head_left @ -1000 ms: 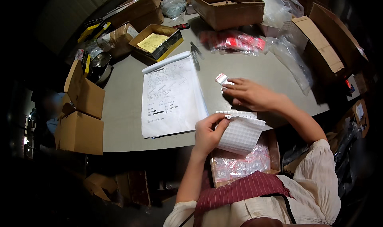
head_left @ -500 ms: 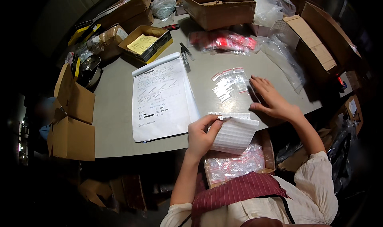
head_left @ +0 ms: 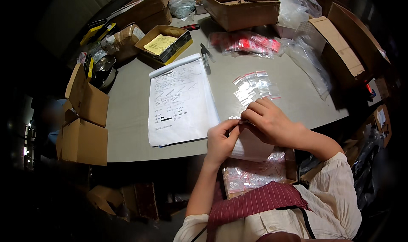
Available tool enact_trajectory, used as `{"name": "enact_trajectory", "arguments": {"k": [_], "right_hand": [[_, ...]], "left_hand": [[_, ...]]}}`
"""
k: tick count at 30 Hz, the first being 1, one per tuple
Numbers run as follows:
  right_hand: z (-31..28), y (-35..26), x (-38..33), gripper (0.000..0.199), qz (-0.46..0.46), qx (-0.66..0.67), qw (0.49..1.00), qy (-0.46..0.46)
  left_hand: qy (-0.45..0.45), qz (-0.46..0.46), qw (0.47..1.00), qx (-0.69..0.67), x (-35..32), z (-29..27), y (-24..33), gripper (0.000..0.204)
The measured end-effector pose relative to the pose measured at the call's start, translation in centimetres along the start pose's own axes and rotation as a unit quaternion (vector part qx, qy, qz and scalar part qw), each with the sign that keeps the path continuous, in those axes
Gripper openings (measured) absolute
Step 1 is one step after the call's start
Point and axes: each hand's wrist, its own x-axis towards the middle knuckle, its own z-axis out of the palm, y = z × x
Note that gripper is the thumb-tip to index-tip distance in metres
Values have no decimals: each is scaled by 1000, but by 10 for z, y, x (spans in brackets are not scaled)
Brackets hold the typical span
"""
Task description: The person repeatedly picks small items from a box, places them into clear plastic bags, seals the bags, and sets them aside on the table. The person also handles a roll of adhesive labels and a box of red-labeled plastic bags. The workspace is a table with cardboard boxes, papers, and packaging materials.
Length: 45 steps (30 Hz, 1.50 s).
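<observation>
We see both hands meeting at the near table edge, around five o'clock from the table's middle. The left hand point(head_left: 221, 139) pinches the upper edge of a white sheet of labels point(head_left: 251, 147) that droops over the edge — thumb and fingers closed on it. The right hand point(head_left: 267, 121) curls over the same edge, fingertips pressed together on the sheet, touching the left. Just beyond the knuckles, at twelve o'clock, lies a fan of small clear zip bags point(head_left: 255, 86). At nine o'clock sits the printed paper pad point(head_left: 180, 101) on the grey table point(head_left: 127, 114).
</observation>
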Motion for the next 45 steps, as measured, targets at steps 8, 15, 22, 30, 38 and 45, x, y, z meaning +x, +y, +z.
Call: {"name": "enact_trajectory", "arguments": {"k": [8, 15, 22, 30, 38, 45], "right_hand": [[0, -3, -5, 28, -130, -126, 983, 29], [-33, 52, -11, 25, 9, 83, 995, 62], [-56, 144, -22, 28, 266, 116, 946, -147], [-37, 143, -24, 23, 238, -130, 951, -145], [-52, 122, 15, 29, 205, 96, 956, -187], [-24, 134, 20, 30, 170, -20, 966, -194]], "left_hand": [[-11, 1, 1000, 16, 4, -1, 5, 17], [0, -17, 999, 51, 3, -2, 14, 20], [-1, -32, 999, 12, 4, 0, 17, 19], [-12, -21, 1000, -13, 5, -1, 13, 19], [1, -29, 999, -17, 4, -2, 11, 19], [7, -21, 1000, -11, 5, -2, 10, 20]]}}
